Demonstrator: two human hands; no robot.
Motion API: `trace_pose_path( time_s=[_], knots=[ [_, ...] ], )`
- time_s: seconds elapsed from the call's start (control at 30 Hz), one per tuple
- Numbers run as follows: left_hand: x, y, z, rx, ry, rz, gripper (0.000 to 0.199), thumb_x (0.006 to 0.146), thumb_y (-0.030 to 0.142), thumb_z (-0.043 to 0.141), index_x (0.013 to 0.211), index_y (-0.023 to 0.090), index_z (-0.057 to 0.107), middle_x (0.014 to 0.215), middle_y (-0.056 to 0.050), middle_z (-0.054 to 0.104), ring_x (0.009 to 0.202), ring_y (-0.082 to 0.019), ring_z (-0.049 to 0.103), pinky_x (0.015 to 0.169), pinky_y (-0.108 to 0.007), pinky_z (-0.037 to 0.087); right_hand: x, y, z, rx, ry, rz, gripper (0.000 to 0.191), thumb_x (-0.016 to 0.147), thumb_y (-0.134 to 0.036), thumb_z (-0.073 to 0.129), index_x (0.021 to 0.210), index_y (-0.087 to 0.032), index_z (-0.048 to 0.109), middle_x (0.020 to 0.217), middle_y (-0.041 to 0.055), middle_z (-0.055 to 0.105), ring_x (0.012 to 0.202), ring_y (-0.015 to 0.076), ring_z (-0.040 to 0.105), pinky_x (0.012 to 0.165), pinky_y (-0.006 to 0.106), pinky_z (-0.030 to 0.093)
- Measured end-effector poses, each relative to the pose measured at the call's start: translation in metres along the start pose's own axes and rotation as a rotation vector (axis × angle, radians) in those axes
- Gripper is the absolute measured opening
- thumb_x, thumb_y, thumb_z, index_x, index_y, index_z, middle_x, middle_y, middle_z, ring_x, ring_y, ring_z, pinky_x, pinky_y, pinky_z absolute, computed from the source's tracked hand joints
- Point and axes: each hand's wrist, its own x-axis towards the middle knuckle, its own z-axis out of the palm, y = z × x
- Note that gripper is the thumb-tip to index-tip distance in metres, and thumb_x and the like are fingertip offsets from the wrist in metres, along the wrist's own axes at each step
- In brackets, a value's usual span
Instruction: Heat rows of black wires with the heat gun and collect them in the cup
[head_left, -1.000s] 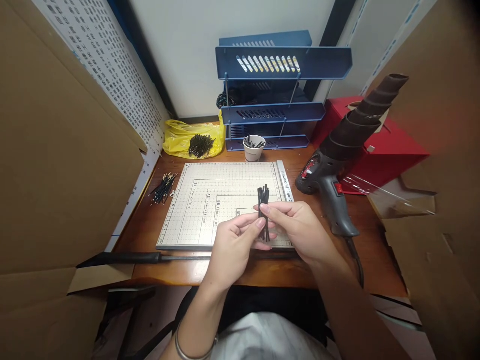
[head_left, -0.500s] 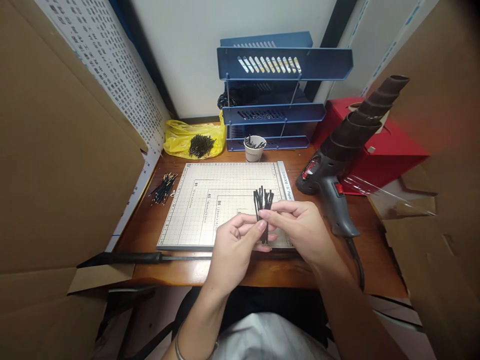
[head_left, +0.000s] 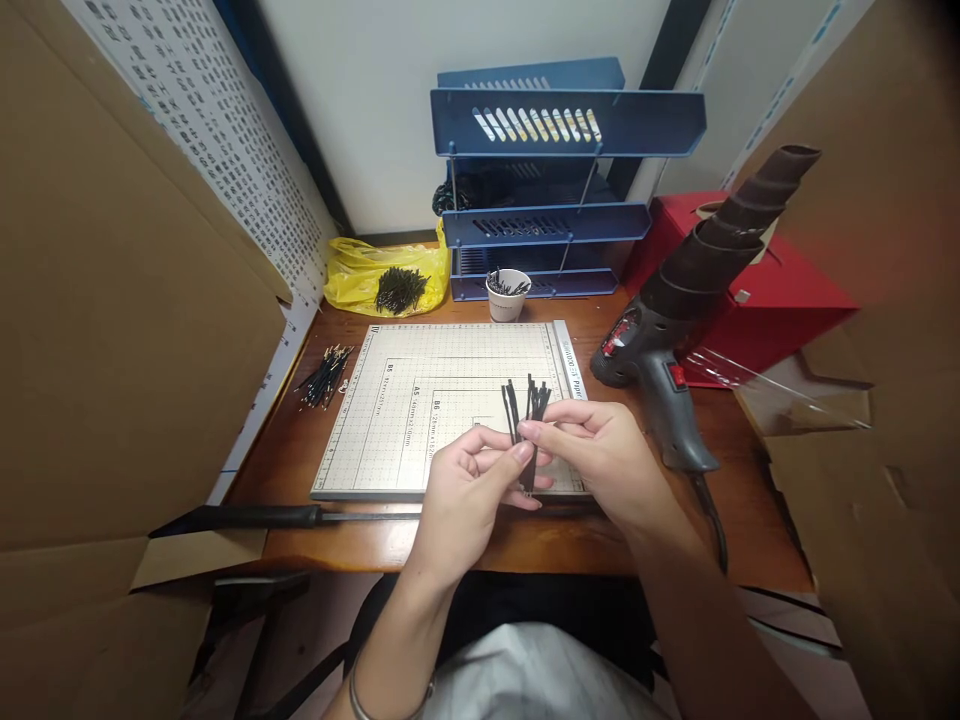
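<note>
Bundle of thin black strands [head_left: 537, 402], fanned at the top

The strands are slender, straight and slightly uneven in height. Seen against the gridded board [head_left: 397, 425], they stand nearly upright, pinched near mid-length between the fingers of the left hand [head_left: 469, 485] and right hand [head_left: 596, 445]. The upper ends part into two groups, sparse at left and denser at right; the lower ends gather closely together
</note>
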Motion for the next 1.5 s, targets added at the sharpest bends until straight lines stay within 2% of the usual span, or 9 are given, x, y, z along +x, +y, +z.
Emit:
trace_pose_path(
  time_s=[0.17,0.27,0.4,0.53,0.8,1.2,1.33,1.43,1.5],
  knots=[
    [0.0,0.0,-0.001,0.021,-0.017,-0.009,0.038,0.08,0.046,0.086,0.085,0.014,0.065,0.076,-0.004,0.078,0.064,-0.017,0.077,0.055,-0.02,0.062,-0.001,-0.005,0.0,-0.052,0.006,-0.021,0.03,0.066,-0.04,0.085,0.062,-0.015,0.069,0.052,0.0004,0.061,0.05,0.0098,0.054,0.045,0.019,0.043],
    [0.0,0.001,-0.002,0.038,-0.022,-0.011,0.036,0.081,0.044,0.085,0.086,0.014,0.066,0.073,-0.003,0.077,0.063,-0.016,0.076,0.056,-0.02,0.062,-0.003,-0.01,0.003,-0.044,0.039,0.008,0.034,0.061,-0.043,0.088,0.061,-0.015,0.068,0.05,-0.0007,0.058,0.049,0.01,0.052,0.042,0.019,0.042],
    [-0.001,0.004,-0.002,0.043,-0.031,-0.019,0.036,0.079,0.043,0.087,0.086,0.015,0.065,0.066,-0.001,0.074,0.062,-0.016,0.075,0.055,-0.02,0.062,-0.004,-0.007,0.005,0.046,-0.018,0.052,0.038,0.059,-0.046,0.09,0.064,-0.016,0.067,0.053,-0.0015,0.058,0.048,0.0099,0.052,0.042,0.02,0.045],
    [-0.002,0.005,0.0,0.045,-0.048,-0.027,0.037,0.08,0.044,0.086,0.088,0.016,0.064,0.066,-0.001,0.075,0.062,-0.016,0.076,0.054,-0.02,0.061,-0.004,0.001,0.002,0.111,-0.093,0.048,0.033,0.065,-0.04,0.088,0.067,-0.015,0.067,0.058,-0.001,0.06,0.053,0.0094,0.054,0.046,0.019,0.05],
    [0.0,0.003,0.001,0.024,-0.028,-0.015,0.038,0.078,0.043,0.087,0.087,0.016,0.062,0.065,0.0,0.074,0.063,-0.016,0.076,0.055,-0.019,0.061,-0.004,0.003,0.001,0.113,-0.08,0.065,0.028,0.068,-0.037,0.087,0.07,-0.014,0.071,0.059,-0.0013,0.061,0.052,0.0075,0.053,0.047,0.017,0.05],
    [-0.001,0.001,-0.006,0.05,-0.013,-0.009,0.028,0.082,0.034,0.085,0.098,0.013,0.077,0.082,-0.006,0.08,0.07,-0.016,0.076,0.06,-0.02,0.061,-0.005,-0.004,0.005,0.048,-0.055,0.064,0.035,0.069,-0.046,0.085,0.064,-0.015,0.069,0.058,-0.0005,0.06,0.049,0.0101,0.055,0.047,0.022,0.049],
    [-0.002,0.001,-0.007,0.072,0.001,-0.002,0.027,0.085,0.036,0.083,0.101,0.014,0.08,0.087,-0.009,0.081,0.077,-0.018,0.077,0.063,-0.02,0.06,-0.003,-0.003,0.001,-0.028,-0.13,-0.046,0.038,0.08,-0.048,0.076,0.061,-0.017,0.066,0.059,-0.0002,0.059,0.056,0.0114,0.056,0.054,0.024,0.048],
    [-0.002,0.002,-0.005,0.106,0.028,0.02,0.029,0.085,0.039,0.082,0.101,0.014,0.081,0.089,-0.01,0.081,0.084,-0.019,0.077,0.067,-0.02,0.058,-0.001,-0.001,-0.002,-0.095,-0.141,-0.145,0.04,0.085,-0.046,0.071,0.059,-0.017,0.064,0.059,-0.0004,0.058,0.06,0.0113,0.053,0.06,0.024,0.046],
    [-0.002,0.003,-0.005,0.133,0.018,0.02,0.03,0.084,0.039,0.083,0.102,0.015,0.081,0.089,-0.01,0.081,0.084,-0.02,0.077,0.069,-0.022,0.058,-0.001,0.0,-0.002,-0.107,-0.13,-0.146,0.039,0.085,-0.045,0.072,0.059,-0.017,0.062,0.058,-0.0013,0.055,0.059,0.0106,0.049,0.058,0.024,0.043]
  ],
)
